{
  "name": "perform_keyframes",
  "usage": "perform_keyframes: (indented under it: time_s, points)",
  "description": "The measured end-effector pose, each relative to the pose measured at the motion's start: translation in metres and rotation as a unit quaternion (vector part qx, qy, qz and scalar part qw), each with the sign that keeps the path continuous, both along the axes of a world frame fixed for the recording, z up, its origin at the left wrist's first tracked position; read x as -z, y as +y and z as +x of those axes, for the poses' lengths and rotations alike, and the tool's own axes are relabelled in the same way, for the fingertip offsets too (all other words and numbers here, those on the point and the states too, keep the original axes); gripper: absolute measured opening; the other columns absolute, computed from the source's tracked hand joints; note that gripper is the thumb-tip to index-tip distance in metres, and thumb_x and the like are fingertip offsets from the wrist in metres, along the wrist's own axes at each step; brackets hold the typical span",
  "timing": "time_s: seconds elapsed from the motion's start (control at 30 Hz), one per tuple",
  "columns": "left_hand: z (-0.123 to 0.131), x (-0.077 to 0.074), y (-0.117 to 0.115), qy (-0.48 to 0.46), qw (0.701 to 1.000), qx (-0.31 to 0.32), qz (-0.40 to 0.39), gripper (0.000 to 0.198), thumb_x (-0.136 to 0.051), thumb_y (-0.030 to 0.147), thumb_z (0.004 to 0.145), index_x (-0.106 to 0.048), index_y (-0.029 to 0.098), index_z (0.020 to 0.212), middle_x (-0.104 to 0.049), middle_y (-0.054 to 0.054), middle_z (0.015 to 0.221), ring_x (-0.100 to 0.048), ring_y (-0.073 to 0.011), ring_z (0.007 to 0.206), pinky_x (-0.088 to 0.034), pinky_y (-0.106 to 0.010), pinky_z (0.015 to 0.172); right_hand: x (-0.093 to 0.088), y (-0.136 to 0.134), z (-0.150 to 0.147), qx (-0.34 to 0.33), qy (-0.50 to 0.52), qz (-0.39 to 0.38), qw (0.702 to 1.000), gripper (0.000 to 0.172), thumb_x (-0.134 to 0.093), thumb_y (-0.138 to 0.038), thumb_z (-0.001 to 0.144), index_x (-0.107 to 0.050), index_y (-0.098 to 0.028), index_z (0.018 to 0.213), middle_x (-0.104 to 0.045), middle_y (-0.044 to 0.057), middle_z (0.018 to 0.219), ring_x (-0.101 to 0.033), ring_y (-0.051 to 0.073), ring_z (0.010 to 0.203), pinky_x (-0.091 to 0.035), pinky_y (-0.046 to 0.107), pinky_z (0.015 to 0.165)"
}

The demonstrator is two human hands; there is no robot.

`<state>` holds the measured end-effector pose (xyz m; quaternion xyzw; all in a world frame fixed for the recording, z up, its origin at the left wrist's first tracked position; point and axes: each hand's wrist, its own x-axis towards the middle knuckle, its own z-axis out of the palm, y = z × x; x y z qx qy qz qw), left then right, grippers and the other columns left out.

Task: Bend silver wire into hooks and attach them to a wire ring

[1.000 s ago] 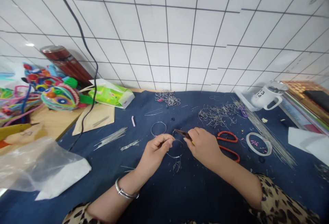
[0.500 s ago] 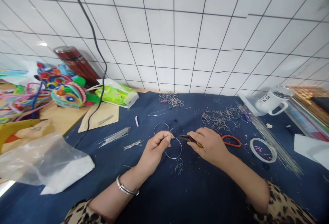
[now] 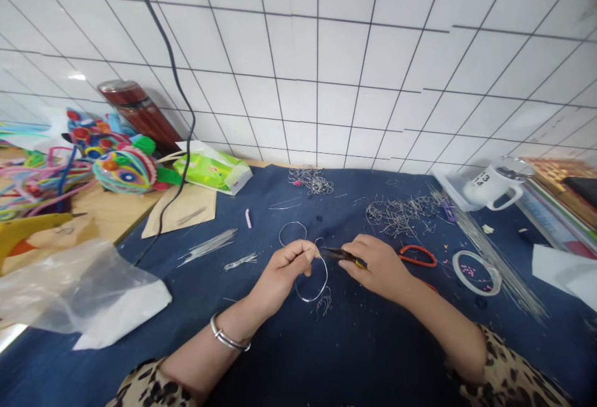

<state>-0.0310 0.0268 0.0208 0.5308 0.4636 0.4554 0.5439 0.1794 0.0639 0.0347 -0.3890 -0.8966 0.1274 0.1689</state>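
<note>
My left hand (image 3: 290, 270) pinches a thin silvery wire loop (image 3: 305, 300) between thumb and forefinger; the loop hangs below the fingertips. Another round wire loop (image 3: 293, 223) shows just beyond that hand, and I cannot tell whether the two are joined. My right hand (image 3: 377, 266) is closed round the handles of dark-nosed pliers (image 3: 339, 253). The plier tips point left, close to the wire at my left fingertips; whether they touch it is too small to tell. Below the loop lies a small tangle of wire (image 3: 323, 303) on the dark blue cloth (image 3: 345, 357).
Wire bundles (image 3: 209, 247) lie left, with tangled wire (image 3: 402, 214) at the back right. Red-handled scissors (image 3: 418, 256), a ring-shaped white dish (image 3: 476, 273), long wires (image 3: 508, 270) and a mug (image 3: 495, 184) are on the right. A plastic bag (image 3: 84, 289) and a black cable (image 3: 176, 83) are left.
The wire loop in my left hand has tilted and hangs slightly lower. The pliers have shifted a little and their tips sit nearer my left fingertips.
</note>
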Motion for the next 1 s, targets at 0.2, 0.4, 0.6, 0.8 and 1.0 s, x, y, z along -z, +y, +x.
perform_keyframes:
  time_s: [0.2,0.4,0.6,0.8,1.0]
  points:
    - [0.0002,-0.0004,0.0009,0.016,1.0,0.021,-0.008,0.022,-0.047,0.034,0.085,-0.058,0.016,0.08,-0.049,0.001,0.06,-0.042,-0.0114,0.059,-0.033,-0.025,0.062,-0.0011,0.0007,0.001,-0.023,0.001,0.0,1.0,0.018,-0.052,-0.032,0.083,-0.059,-0.02,0.094,-0.054,0.002,0.078,-0.049,0.014,0.077,-0.038,0.027,0.071]
    - [-0.0011,-0.0011,0.002,0.035,0.998,0.043,-0.018,0.02,-0.049,0.033,0.083,-0.057,0.016,0.078,-0.049,0.002,0.059,-0.042,-0.0107,0.058,-0.032,-0.024,0.059,0.0006,0.0012,0.0011,-0.035,-0.019,0.055,0.998,0.018,-0.051,-0.032,0.083,-0.059,-0.02,0.095,-0.053,0.003,0.078,-0.047,0.014,0.076,-0.035,0.028,0.072]
    - [-0.0003,-0.0005,0.0018,0.048,0.998,0.036,-0.022,0.021,-0.048,0.033,0.084,-0.058,0.015,0.081,-0.049,0.002,0.06,-0.043,-0.0101,0.057,-0.032,-0.024,0.059,-0.0035,-0.0004,0.0004,-0.023,-0.079,0.102,0.991,0.018,-0.047,-0.03,0.085,-0.059,-0.021,0.095,-0.05,0.004,0.077,-0.042,0.015,0.073,-0.032,0.029,0.07]
    - [0.001,-0.001,0.0015,0.07,0.997,0.03,-0.016,0.024,-0.045,0.035,0.085,-0.057,0.015,0.08,-0.049,0.002,0.059,-0.043,-0.0106,0.057,-0.033,-0.024,0.059,-0.0036,-0.0009,-0.0008,-0.015,-0.09,0.136,0.986,0.02,-0.045,-0.029,0.085,-0.06,-0.019,0.093,-0.048,0.005,0.075,-0.04,0.016,0.073,-0.03,0.029,0.069]
    - [-0.0005,-0.0026,0.0034,0.075,0.995,0.062,-0.029,0.022,-0.047,0.035,0.084,-0.056,0.016,0.079,-0.047,0.003,0.059,-0.042,-0.0099,0.055,-0.032,-0.023,0.057,-0.0031,0.0001,-0.0009,-0.019,-0.076,0.137,0.987,0.019,-0.046,-0.029,0.085,-0.061,-0.02,0.092,-0.048,0.004,0.074,-0.04,0.015,0.072,-0.029,0.029,0.068]
